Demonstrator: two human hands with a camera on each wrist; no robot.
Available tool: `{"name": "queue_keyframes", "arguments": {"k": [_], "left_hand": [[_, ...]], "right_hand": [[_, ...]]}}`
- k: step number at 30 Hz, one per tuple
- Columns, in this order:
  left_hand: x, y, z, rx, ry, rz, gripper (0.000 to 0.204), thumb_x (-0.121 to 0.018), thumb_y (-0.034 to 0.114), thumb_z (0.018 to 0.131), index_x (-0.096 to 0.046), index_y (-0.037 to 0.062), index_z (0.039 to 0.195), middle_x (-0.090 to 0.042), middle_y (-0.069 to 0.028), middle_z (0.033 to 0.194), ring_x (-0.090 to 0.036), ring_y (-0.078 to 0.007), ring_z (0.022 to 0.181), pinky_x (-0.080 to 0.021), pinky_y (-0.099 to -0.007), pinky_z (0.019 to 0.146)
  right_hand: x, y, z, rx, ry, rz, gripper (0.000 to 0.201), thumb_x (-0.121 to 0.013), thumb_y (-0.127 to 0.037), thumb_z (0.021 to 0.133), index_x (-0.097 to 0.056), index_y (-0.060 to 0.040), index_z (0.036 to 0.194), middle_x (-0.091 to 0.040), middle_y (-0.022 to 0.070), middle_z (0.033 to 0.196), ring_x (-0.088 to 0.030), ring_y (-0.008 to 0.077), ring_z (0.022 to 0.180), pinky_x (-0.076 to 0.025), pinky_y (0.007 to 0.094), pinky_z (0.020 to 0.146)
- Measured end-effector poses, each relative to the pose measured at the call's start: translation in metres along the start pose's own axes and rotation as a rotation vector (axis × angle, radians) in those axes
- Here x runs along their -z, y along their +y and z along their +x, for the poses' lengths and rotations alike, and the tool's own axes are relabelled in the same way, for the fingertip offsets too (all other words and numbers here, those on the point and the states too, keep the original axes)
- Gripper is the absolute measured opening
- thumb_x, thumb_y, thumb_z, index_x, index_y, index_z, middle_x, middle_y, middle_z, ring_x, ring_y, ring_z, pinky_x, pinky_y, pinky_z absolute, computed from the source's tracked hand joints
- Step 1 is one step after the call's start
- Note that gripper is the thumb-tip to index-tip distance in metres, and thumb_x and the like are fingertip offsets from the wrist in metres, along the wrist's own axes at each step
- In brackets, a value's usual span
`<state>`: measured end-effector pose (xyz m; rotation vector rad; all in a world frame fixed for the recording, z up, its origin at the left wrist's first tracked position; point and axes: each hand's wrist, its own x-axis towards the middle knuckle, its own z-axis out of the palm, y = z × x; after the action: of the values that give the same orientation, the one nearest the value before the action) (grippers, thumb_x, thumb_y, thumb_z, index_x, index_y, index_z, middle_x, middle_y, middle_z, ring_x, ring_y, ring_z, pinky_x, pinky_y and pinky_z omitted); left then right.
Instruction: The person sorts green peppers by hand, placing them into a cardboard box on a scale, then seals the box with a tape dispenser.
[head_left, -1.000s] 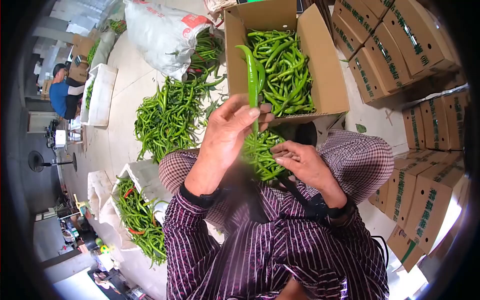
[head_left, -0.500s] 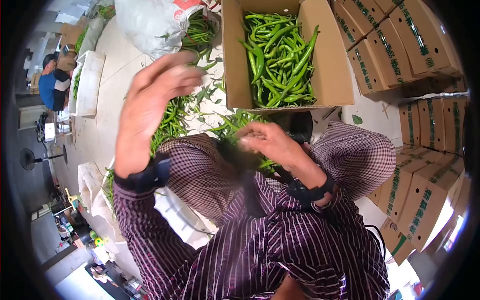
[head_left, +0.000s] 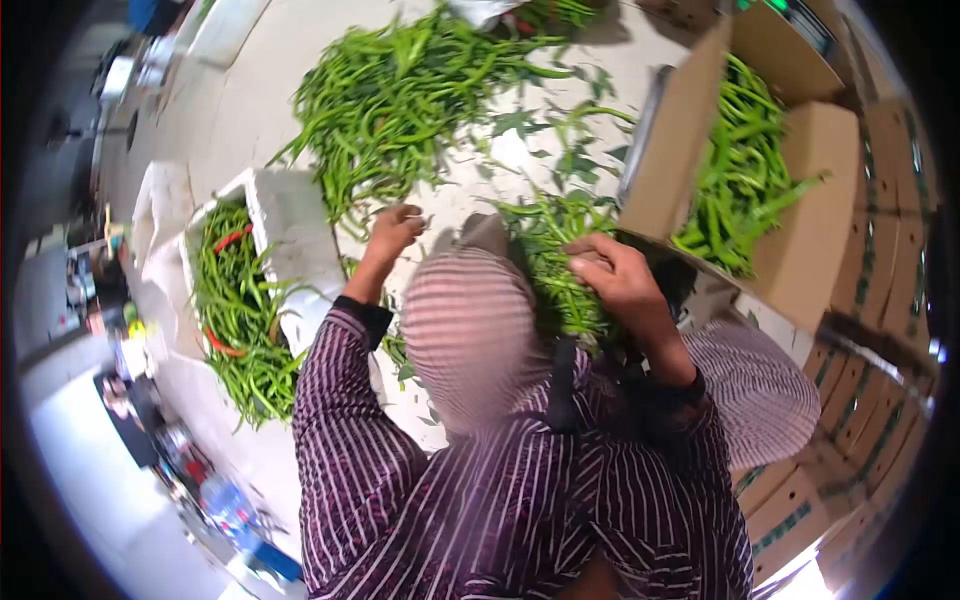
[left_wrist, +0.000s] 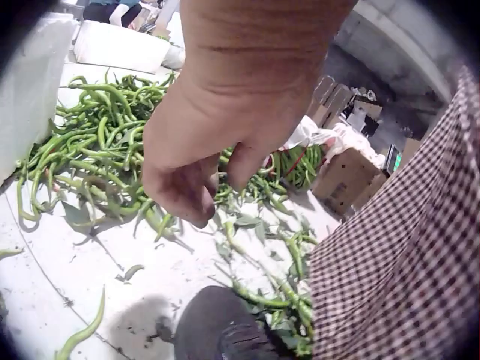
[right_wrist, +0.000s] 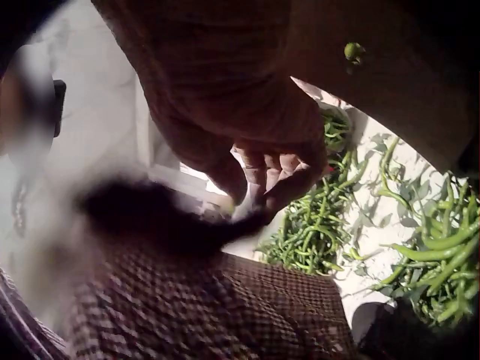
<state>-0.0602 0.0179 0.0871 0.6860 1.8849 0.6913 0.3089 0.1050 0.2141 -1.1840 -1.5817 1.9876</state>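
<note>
My left hand (head_left: 397, 230) hovers beside the left knee, fingers loosely bent with nothing visible between them. In the left wrist view this hand (left_wrist: 217, 135) overlaps a large heap of long green chili peppers (left_wrist: 97, 142) on the floor. My right hand (head_left: 622, 285) is over a smaller pile of green peppers (head_left: 560, 260) between the knees, fingers loosely bent. The right wrist view shows that hand (right_wrist: 247, 127) with thumb and fingers apart. To the right, a cardboard box (head_left: 660, 150) holds many green peppers (head_left: 745, 170).
At the left, a white foam box (head_left: 260, 215) is heaped with green peppers and a few red ones. Loose leaves (head_left: 580, 165) lie scattered on the pale floor. Stacked cartons (head_left: 850, 430) stand at the right. A dark shoe (left_wrist: 217, 322) is below my left hand.
My left hand held up long green peppers a second ago; it swung left without them and is now lower, near the floor heap. The head view has turned left. My right hand stays near the lap pile.
</note>
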Motion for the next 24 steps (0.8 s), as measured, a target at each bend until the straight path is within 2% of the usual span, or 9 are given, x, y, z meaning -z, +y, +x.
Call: {"name": "queue_keyframes", "arguments": {"k": [3, 5, 9, 14, 17, 18, 21, 22, 24], "left_hand": [[0.005, -0.034, 0.028, -0.1, 0.044, 0.096, 0.044, -0.066, 0.018, 0.084, -0.057, -0.007, 0.119, -0.068, -0.0138, 0.105, -0.064, -0.0222, 0.093, -0.051, -0.0315, 0.081], [0.02, -0.033, 0.044, -0.169, 0.12, 0.376, 0.048, -0.068, 0.019, 0.08, -0.056, -0.0031, 0.121, -0.066, -0.0202, 0.112, -0.064, -0.0291, 0.1, -0.05, -0.0378, 0.086], [0.048, -0.033, 0.079, -0.455, 0.408, 0.616, 0.05, -0.067, 0.015, 0.071, -0.054, 0.0018, 0.118, -0.059, -0.0228, 0.1, -0.057, -0.0402, 0.095, -0.046, -0.0481, 0.083], [0.077, -0.048, 0.139, -0.501, 0.619, 0.675, 0.047, -0.067, 0.013, 0.071, -0.056, -0.0036, 0.113, -0.059, -0.0266, 0.103, -0.055, -0.0428, 0.097, -0.045, -0.0482, 0.085], [0.109, -0.077, 0.172, -0.338, 0.829, 0.724, 0.043, -0.068, 0.015, 0.071, -0.057, -0.0045, 0.108, -0.059, -0.0262, 0.105, -0.056, -0.0428, 0.097, -0.045, -0.0486, 0.085], [0.126, -0.08, 0.179, -0.132, 0.739, 0.693, 0.046, -0.07, 0.021, 0.072, -0.056, -0.0032, 0.108, -0.059, -0.0255, 0.108, -0.056, -0.0427, 0.099, -0.045, -0.0492, 0.086], [0.151, -0.119, 0.195, -0.013, 0.749, 0.6, 0.052, -0.072, 0.028, 0.073, -0.054, -0.0027, 0.111, -0.06, -0.026, 0.107, -0.057, -0.042, 0.103, -0.046, -0.0492, 0.088], [0.15, -0.114, 0.191, 0.131, 0.716, 0.63, 0.06, -0.073, 0.034, 0.073, -0.051, 0.0004, 0.118, -0.058, -0.0262, 0.112, -0.056, -0.0422, 0.107, -0.046, -0.0508, 0.089], [0.135, -0.105, 0.188, 0.177, 0.761, 0.656, 0.06, -0.072, 0.035, 0.073, -0.051, 0.0024, 0.119, -0.058, -0.0255, 0.113, -0.055, -0.0423, 0.108, -0.045, -0.0519, 0.089]], "right_hand": [[-0.004, 0.034, 0.024, -0.17, -0.03, 0.032, 0.029, -0.061, -0.015, 0.088, -0.061, 0.0037, 0.111, -0.067, 0.008, 0.089, -0.061, 0.0142, 0.079, -0.05, 0.0275, 0.071], [-0.011, 0.063, 0.042, -0.346, -0.01, 0.117, 0.03, -0.063, -0.016, 0.087, -0.062, 0.0028, 0.111, -0.066, 0.0066, 0.09, -0.06, 0.0127, 0.076, -0.049, 0.0253, 0.071], [-0.028, 0.074, 0.068, -0.392, -0.024, 0.19, 0.03, -0.061, -0.019, 0.089, -0.062, 0.0009, 0.111, -0.064, 0.0037, 0.092, -0.059, 0.0104, 0.079, -0.048, 0.0246, 0.072], [-0.045, 0.071, 0.108, -0.508, -0.012, 0.092, 0.029, -0.058, -0.02, 0.092, -0.06, -0.0005, 0.113, -0.063, 0.002, 0.093, -0.055, 0.0103, 0.077, -0.042, 0.0242, 0.07], [-0.045, 0.081, 0.125, -0.5, -0.025, 0.104, 0.03, -0.058, -0.021, 0.092, -0.06, -0.0011, 0.114, -0.063, 0.0021, 0.093, -0.055, 0.0107, 0.077, -0.043, 0.025, 0.071], [-0.042, 0.09, 0.129, -0.503, -0.035, 0.093, 0.029, -0.059, -0.021, 0.091, -0.06, -0.0016, 0.113, -0.064, 0.0035, 0.096, -0.058, 0.0121, 0.08, -0.046, 0.0263, 0.07], [-0.048, 0.098, 0.134, -0.487, 0.002, 0.136, 0.029, -0.059, -0.021, 0.091, -0.06, -0.0006, 0.113, -0.064, 0.003, 0.095, -0.056, 0.0107, 0.079, -0.045, 0.0248, 0.069], [-0.05, 0.1, 0.133, -0.516, 0.022, 0.2, 0.029, -0.059, -0.018, 0.091, -0.06, 0.0002, 0.113, -0.064, 0.0029, 0.093, -0.055, 0.0093, 0.077, -0.044, 0.0231, 0.068], [-0.053, 0.118, 0.134, -0.592, 0.007, 0.224, 0.028, -0.059, -0.017, 0.091, -0.059, 0.0001, 0.114, -0.064, 0.003, 0.093, -0.055, 0.0089, 0.077, -0.044, 0.0228, 0.068]]}}
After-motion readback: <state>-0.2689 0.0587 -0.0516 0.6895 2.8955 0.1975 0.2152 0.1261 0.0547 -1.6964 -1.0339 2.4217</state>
